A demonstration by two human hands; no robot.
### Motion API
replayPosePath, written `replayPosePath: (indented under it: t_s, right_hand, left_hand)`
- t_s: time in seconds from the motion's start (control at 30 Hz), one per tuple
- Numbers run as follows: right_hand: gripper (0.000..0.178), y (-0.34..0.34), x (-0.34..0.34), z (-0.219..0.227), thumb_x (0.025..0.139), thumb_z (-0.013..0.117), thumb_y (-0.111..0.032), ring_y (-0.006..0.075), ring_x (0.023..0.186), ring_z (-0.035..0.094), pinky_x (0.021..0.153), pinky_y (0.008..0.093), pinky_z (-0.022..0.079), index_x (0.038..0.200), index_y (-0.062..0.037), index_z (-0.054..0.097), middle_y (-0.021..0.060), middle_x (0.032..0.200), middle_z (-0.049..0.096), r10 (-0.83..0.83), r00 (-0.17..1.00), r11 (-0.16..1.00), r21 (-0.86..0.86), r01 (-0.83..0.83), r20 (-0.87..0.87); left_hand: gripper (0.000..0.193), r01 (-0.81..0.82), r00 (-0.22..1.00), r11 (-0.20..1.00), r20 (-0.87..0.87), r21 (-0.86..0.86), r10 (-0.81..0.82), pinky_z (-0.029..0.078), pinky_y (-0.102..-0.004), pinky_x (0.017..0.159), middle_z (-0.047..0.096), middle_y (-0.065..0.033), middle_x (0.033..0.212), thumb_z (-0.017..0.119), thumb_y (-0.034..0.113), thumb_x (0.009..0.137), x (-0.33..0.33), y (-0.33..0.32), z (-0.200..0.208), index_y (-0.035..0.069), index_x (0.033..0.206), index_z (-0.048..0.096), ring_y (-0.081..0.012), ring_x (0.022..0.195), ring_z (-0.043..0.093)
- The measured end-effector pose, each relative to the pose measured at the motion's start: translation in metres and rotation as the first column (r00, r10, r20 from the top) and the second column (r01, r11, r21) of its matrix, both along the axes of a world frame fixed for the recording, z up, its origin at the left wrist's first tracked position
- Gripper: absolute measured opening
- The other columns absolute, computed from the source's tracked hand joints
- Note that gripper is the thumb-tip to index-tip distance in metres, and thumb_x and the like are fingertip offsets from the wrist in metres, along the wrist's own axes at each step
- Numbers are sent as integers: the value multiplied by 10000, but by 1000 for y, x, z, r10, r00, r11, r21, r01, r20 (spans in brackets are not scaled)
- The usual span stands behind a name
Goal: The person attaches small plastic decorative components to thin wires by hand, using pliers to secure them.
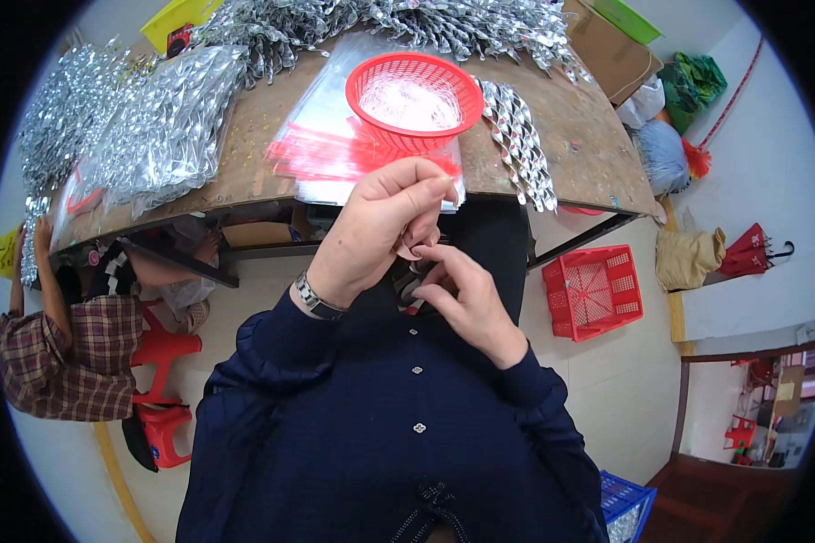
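My left hand (369,228) is raised in front of my chest, its thumb and fingers pinched together. Beneath its curled fingers hangs a shiny silver twisted strip (406,282), partly hidden by both hands. My right hand (469,303) is just below and to the right, fingertips and thumb closed on the strip's side. Whether the left thumb tip also pinches something thin, I cannot make out. Beyond the hands a red plastic basket (414,140) of fine whitish threads stands on the table. Red strips (321,154) lie by it on clear plastic bags (321,101).
More silver twisted strips (519,145) lie right of the basket on the wooden table (598,154). Bagged silver strips (177,127) and a large heap (398,20) cover its left and back. A red crate (593,291) sits on the floor. At left, a person in a plaid shirt (72,357) works.
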State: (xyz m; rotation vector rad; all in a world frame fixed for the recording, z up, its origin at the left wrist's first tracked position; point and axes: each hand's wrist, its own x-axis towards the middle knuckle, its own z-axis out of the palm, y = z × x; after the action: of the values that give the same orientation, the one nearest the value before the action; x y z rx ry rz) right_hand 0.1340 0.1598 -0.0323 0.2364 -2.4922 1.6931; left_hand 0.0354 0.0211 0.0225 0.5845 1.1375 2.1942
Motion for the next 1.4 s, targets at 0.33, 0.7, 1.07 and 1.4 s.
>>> replayPosePath:
  t_s: [0.33, 0.7, 1.07, 1.4]
  right_hand:
    - [25, 8, -4, -6, 845, 570, 14, 137, 636, 593, 595, 251, 466, 863, 28, 579, 88, 752, 602, -136, 981, 989, -74, 126, -142]
    - [98, 117, -37, 45, 916, 538, -118, 36, 588, 529, 522, 168, 389, 880, -32, 570, 3, 753, 623, -414, 910, 910, -20, 414, 3]
    - [186, 197, -140, 35, 867, 569, -157, 86, 569, 545, 526, 231, 434, 786, 9, 592, 28, 640, 582, -464, 885, 811, 419, 407, 39]
    - [240, 193, -195, 23, 782, 558, -218, 381, 801, 625, 734, 454, 484, 811, -2, 658, 226, 797, 638, -463, 870, 489, 770, 410, -169]
  left_hand:
    - [390, -156, 984, 984, -77, 83, 163, 479, -319, 847, 612, -75, 950, 415, 269, 993, -7, 10, 24, -15, 1251, 489, -156, 888, 597]
    - [270, -54, 998, 977, -40, -205, 47, 493, -276, 815, 635, -86, 1020, 481, 136, 954, -24, -26, -37, -7, 1172, 551, -144, 905, 617]
    - [224, -9, 1000, 941, 23, -337, 17, 486, -230, 766, 636, -61, 930, 505, 128, 939, -25, -40, -61, -9, 1090, 598, -107, 818, 603]
    - [226, 54, 998, 925, 59, -377, -34, 494, -244, 780, 632, -73, 945, 511, 112, 929, -21, -41, -74, -19, 1095, 590, -122, 855, 608]
